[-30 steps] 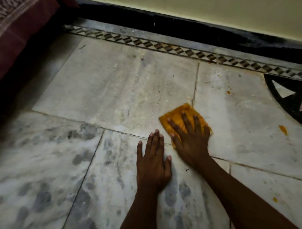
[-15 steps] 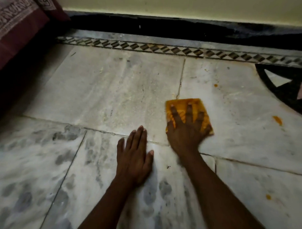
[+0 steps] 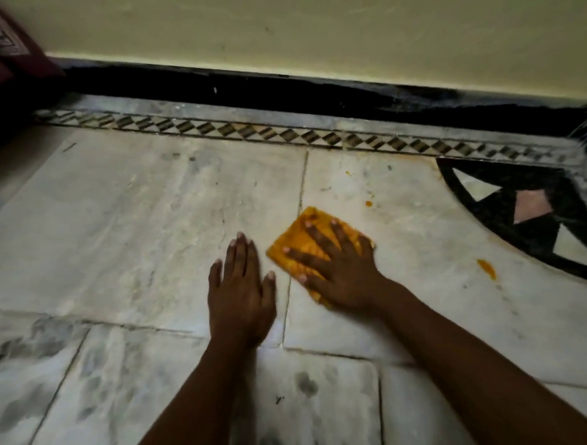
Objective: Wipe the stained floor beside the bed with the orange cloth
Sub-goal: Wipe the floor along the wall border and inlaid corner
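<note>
The folded orange cloth [image 3: 314,233] lies flat on the pale marble floor [image 3: 136,227], over a tile joint. My right hand [image 3: 337,267] presses down on it with spread, straight fingers and covers most of it. My left hand [image 3: 241,290] rests flat on the bare floor just left of the cloth, fingers together and straight. An orange stain [image 3: 486,268] sits on the floor to the right of the cloth, and a smaller orange spot [image 3: 368,203] lies just beyond it.
The bed [image 3: 3,49] with its dark red cover is at the far left corner. A patterned border strip [image 3: 249,132] and a black skirting [image 3: 281,89] run along the yellowish wall. A black inlay pattern [image 3: 518,211] fills the right side.
My right hand has pushed the cloth, which now lies turned at an angle. My left hand has shifted forward onto the farther tile. The view has tilted up toward the wall.
</note>
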`<state>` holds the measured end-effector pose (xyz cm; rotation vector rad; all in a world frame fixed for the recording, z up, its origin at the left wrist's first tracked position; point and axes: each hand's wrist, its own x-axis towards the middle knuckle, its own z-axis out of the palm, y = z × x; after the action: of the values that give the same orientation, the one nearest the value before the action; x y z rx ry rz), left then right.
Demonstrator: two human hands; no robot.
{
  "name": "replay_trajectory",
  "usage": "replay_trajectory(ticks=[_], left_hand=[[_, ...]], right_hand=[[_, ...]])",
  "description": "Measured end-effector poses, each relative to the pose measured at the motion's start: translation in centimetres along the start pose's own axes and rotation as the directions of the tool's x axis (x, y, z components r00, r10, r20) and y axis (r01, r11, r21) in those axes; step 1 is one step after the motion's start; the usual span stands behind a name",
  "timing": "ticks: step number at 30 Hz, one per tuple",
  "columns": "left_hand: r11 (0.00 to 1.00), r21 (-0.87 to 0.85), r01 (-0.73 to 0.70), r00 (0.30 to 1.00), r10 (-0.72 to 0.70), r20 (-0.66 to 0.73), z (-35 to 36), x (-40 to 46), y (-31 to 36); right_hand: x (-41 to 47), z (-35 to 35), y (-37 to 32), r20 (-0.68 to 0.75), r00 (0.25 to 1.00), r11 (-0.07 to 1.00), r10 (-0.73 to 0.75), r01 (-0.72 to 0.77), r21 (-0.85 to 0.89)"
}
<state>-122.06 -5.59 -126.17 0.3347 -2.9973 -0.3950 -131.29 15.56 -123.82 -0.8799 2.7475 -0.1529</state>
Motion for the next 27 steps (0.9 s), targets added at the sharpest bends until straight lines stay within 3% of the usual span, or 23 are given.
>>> replay_trajectory(ticks=[1, 2, 4, 6, 8, 10, 13, 16, 18, 19, 22, 24, 26, 27], left_hand=[[1.000, 0.014, 0.008, 1.000, -0.008, -0.001, 0.0, -0.1, 0.0], [1.000, 0.028, 0.004, 1.000, -0.004, 0.009, 0.0, -0.2, 0.0], [1.000, 0.018, 0.003, 0.999, -0.003, 0.035, 0.1, -0.2, 0.0], [1.000, 0.010, 0.003, 0.999, -0.003, 0.043, 0.2, 0.0, 0.0], [1.000, 0.018, 0.003, 0.999, -0.004, 0.047, 0.3, 0.1, 0.0], [0.999, 0.034, 0.013, 0.999, -0.014, 0.041, 0.4, 0.1, -0.2], [0.999, 0.046, 0.021, 0.999, -0.022, 0.026, 0.4, 0.3, -0.4], [0.999, 0.046, 0.015, 1.000, -0.016, 0.025, 0.5, 0.0, -0.3], [0.999, 0.033, 0.019, 0.999, -0.020, 0.036, 0.4, 0.1, -0.3], [0.999, 0.028, 0.020, 0.999, -0.021, 0.034, 0.3, 0.1, -0.1], [1.000, 0.020, 0.018, 0.999, -0.018, 0.038, 0.0, 0.3, 0.1], [1.000, 0.013, 0.017, 0.998, -0.018, 0.060, -0.4, 0.4, 0.2], [0.999, 0.017, 0.027, 0.996, -0.028, 0.079, -0.8, 0.2, 0.3], [1.000, 0.017, 0.026, 0.996, -0.027, 0.084, -0.8, 0.3, 0.3]], right_hand=[[-1.1, -0.6, 1.8, 0.065, 0.997, 0.999, -0.034, 0.034, 0.002], [-1.9, -1.1, 3.5, 0.096, 0.995, 1.000, 0.020, -0.022, 0.019], [-1.9, -1.5, 6.4, 0.026, 0.952, 0.948, 0.306, -0.307, 0.082], [0.8, -1.5, 6.3, -0.079, 0.798, 0.793, 0.597, -0.572, 0.209], [5.5, -2.2, 4.2, -0.067, 0.689, 0.672, 0.721, -0.673, 0.308], [9.9, -2.7, 1.6, 0.032, 0.751, 0.707, 0.660, -0.635, 0.313], [11.4, -2.8, -1.9, 0.052, 0.929, 0.899, 0.368, -0.369, 0.234], [5.9, -1.2, -2.2, -0.010, 0.983, 0.968, 0.182, -0.177, 0.178], [1.8, -0.2, -0.2, -0.129, 0.972, 0.979, 0.194, -0.184, 0.088], [1.0, -0.4, 1.4, -0.171, 0.948, 0.963, 0.267, -0.258, 0.073], [4.8, -2.1, 5.3, -0.128, 0.792, 0.796, 0.597, -0.566, 0.213], [10.3, -3.5, 5.3, -0.071, 0.698, 0.676, 0.713, -0.657, 0.333], [14.8, -3.8, 3.2, -0.027, 0.702, 0.665, 0.712, -0.661, 0.348], [15.7, -3.5, 2.0, -0.041, 0.741, 0.711, 0.670, -0.625, 0.321]])
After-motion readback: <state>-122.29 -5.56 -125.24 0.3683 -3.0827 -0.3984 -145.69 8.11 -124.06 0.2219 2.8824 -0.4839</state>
